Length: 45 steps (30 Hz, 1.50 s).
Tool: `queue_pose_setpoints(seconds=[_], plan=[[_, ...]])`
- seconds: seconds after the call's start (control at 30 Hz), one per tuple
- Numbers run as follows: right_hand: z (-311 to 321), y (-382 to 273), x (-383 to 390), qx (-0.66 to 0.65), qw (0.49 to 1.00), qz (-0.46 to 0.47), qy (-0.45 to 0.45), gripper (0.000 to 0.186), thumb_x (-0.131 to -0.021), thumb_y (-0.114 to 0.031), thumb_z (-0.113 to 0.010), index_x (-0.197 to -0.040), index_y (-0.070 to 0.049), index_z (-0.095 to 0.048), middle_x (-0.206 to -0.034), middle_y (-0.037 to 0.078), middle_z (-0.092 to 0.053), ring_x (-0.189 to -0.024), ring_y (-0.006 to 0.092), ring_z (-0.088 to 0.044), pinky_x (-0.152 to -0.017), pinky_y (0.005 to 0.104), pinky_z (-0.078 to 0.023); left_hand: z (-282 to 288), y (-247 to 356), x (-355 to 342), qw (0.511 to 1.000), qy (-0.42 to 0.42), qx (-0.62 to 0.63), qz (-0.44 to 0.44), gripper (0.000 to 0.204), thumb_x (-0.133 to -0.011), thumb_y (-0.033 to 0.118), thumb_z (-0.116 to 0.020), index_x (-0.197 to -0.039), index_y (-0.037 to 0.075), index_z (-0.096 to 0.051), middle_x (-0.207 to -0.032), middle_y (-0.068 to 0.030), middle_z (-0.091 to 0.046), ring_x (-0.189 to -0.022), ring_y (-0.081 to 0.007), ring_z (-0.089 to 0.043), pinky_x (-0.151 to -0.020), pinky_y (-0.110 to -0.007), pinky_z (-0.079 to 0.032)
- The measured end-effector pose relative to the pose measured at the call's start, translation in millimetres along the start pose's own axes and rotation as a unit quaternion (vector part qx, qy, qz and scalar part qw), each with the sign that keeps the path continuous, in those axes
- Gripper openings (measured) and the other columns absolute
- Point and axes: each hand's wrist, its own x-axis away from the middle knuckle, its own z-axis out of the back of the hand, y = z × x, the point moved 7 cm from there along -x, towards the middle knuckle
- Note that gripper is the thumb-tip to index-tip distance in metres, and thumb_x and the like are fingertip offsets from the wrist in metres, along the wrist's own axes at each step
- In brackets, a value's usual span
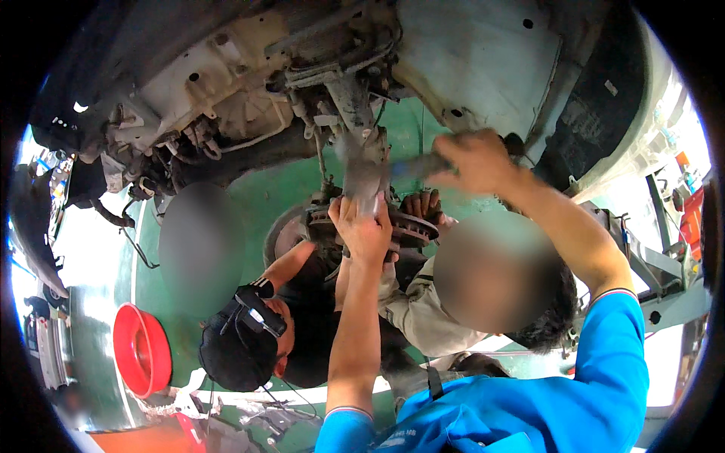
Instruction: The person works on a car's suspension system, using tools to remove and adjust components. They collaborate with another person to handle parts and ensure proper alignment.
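My right hand is closed on a blue-banded handle of what looks like a hammer, its far end motion-blurred. Below that blur my left hand is closed round a pale piece I cannot make out, at the lower end of a grimy suspension part. Just beneath is a rusty brake disc. A co-worker's dirty fingers grip the assembly behind it, to the right of my left hand. Another co-worker's bare forearm reaches to the disc's left side.
The car's underside and wheel arch hang overhead. A co-worker in a black cap crouches at lower left, another in a beige shirt at right. A red basin sits on the green floor. A grey metal frame stands at far right.
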Motion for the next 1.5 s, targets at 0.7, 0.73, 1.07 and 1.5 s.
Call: queue_pose_setpoints(seconds=[0.7, 0.73, 1.07, 1.5], plan=[[-3.8, -9.4, 20.8, -0.053, 0.99, -0.109, -0.077, 0.062, -0.083, -0.062, -0.061, -0.106, -0.004, -0.062, -0.08, 0.02, -0.066, -0.078, 0.0404, -0.064, -0.069, 0.0475, -0.05, -6.4, -6.6, 15.4, 0.998, -0.045, -0.036, 0.026, 0.018, -0.091, 0.018, -0.06, -0.079, 0.004, -0.06, -0.073, -0.0117, -0.057, -0.077, -0.0333, -0.055, -0.081, -0.044, -0.04], [0.4, -7.3, 20.9, -0.064, 0.989, -0.112, -0.077, 0.062, -0.083, -0.062, -0.061, -0.107, -0.004, -0.062, -0.081, 0.02, -0.066, -0.079, 0.0404, -0.064, -0.07, 0.0471, -0.05, -9.5, -6.8, 15.1, 0.997, -0.056, -0.035, 0.03, 0.018, -0.09, 0.017, -0.06, -0.078, 0.004, -0.059, -0.072, -0.0117, -0.056, -0.077, -0.0335, -0.055, -0.082, -0.044, -0.04], [64.6, -29.4, 62.5, -0.15, 0.978, -0.119, -0.079, 0.065, -0.082, -0.065, -0.058, -0.103, -0.004, -0.067, -0.078, 0.021, -0.066, -0.08, 0.0385, -0.066, -0.073, 0.0471, -0.051, -11.1, -14.3, 21.2, 0.995, -0.071, -0.07, 0.002, 0.026, -0.094, 0.022, -0.057, -0.077, 0.003, -0.062, -0.071, -0.0115, -0.059, -0.075, -0.0327, -0.057, -0.085, -0.045, -0.042], [154.4, -30.7, 167.5, -0.248, 0.962, -0.089, -0.066, 0.047, -0.081, -0.044, -0.071, -0.081, 0.0, -0.056, -0.058, 0.016, -0.052, -0.055, 0.0317, -0.056, -0.053, 0.0381, -0.043, 3.4, -11.6, 12.9, 0.995, -0.083, -0.053, 0.012, 0.019, -0.091, 0.023, -0.06, -0.085, 0.005, -0.062, -0.09, -0.0114, -0.063, -0.088, -0.0348, -0.057, -0.085, -0.045, -0.043]])
